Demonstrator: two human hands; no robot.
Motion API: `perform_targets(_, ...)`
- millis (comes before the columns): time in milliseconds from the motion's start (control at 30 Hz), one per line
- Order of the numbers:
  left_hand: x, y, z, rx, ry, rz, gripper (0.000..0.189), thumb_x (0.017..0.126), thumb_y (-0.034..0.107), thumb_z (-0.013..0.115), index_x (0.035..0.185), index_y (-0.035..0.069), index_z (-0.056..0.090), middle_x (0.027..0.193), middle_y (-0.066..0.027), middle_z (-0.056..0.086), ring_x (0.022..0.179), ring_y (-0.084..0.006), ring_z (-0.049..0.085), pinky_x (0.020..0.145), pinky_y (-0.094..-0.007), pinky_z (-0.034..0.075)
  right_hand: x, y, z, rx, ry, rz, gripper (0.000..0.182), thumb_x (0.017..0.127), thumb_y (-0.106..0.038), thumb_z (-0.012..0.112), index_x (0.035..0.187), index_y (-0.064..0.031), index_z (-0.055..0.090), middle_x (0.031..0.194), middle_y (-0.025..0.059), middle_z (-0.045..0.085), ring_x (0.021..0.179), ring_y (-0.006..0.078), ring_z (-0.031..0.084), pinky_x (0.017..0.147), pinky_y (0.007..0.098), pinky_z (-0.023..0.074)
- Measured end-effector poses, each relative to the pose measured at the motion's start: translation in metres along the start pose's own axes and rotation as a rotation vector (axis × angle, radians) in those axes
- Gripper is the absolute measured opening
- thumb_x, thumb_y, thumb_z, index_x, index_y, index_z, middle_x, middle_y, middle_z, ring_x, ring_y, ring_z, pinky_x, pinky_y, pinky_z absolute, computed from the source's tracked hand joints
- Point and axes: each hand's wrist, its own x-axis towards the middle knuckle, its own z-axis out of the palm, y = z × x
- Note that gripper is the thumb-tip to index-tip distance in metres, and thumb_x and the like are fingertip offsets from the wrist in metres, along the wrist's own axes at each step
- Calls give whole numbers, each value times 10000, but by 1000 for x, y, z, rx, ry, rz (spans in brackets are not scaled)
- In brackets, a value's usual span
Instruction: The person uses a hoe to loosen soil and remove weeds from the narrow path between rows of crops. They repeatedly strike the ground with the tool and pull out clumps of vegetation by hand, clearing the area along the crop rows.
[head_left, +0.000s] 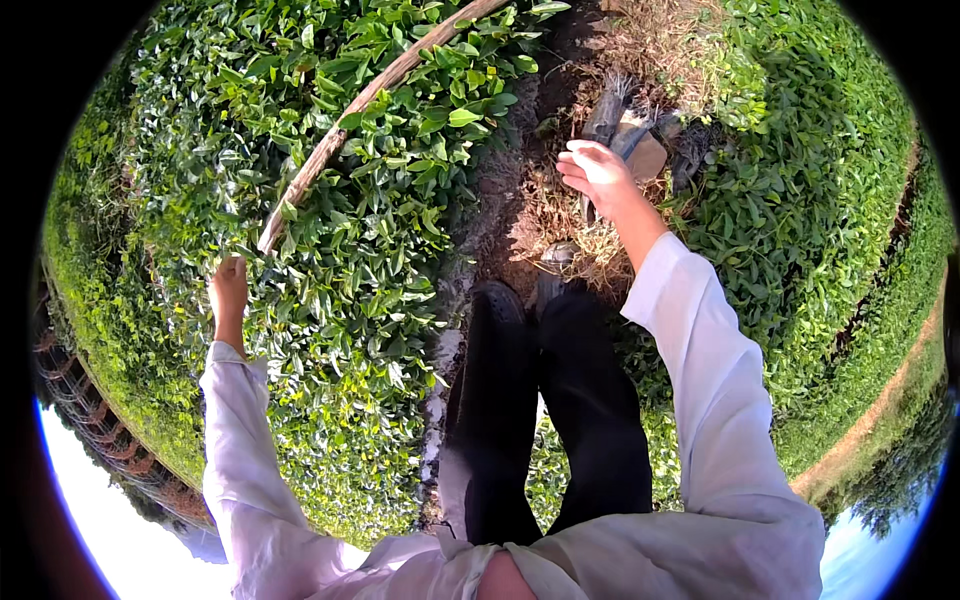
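My left hand (229, 291) is over the leafy top of a dense hedge, which looks like tea bushes (360, 225), close to the lower end of a weathered wooden pole (330, 146). Its fingers look curled, and what may be between them is hidden. My right hand (598, 174) hovers over the dirt path, fingers extended and no object seen in it. Below and beyond that hand lie grey weathered wood pieces (604, 116) and a flat tan stone or block (646, 159).
Both my feet, one in a dark shoe (499, 301), stand on a narrow path with dry grass (600, 259) and a rounded stone (559, 253). A second hedge (772, 195) borders the right side. A pale strip of ground (448, 352) runs along the left hedge's base.
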Motion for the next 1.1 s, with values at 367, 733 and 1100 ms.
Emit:
perform_targets(367,-217,236,137,-872,-296,423,171,809,150,551,911,19,594,840,-169,602,798,-335,581,763,-374,452,200,4,9,-1127,398,-620,222,771,-212,510,921,-67,585,892,154,608,800,288,594,714,344,472)
perform_targets(733,-138,248,296,-666,-428,-349,414,867,340,406,1087,3,500,1074,-178,519,999,-328,493,880,-393,375,286,-41,18,-1347,188,-542,277,758,-219,535,992,-74,563,994,150,571,909,298,543,790,359,440)
perform_targets(1100,-95,292,276,-2045,-594,-664,454,866,384,398,1130,21,466,1123,-143,496,1054,-288,451,918,-392,339,184,44,41,-993,-255,-210,302,773,-197,563,1045,-67,549,975,113,586,887,226,544,785,309,428)
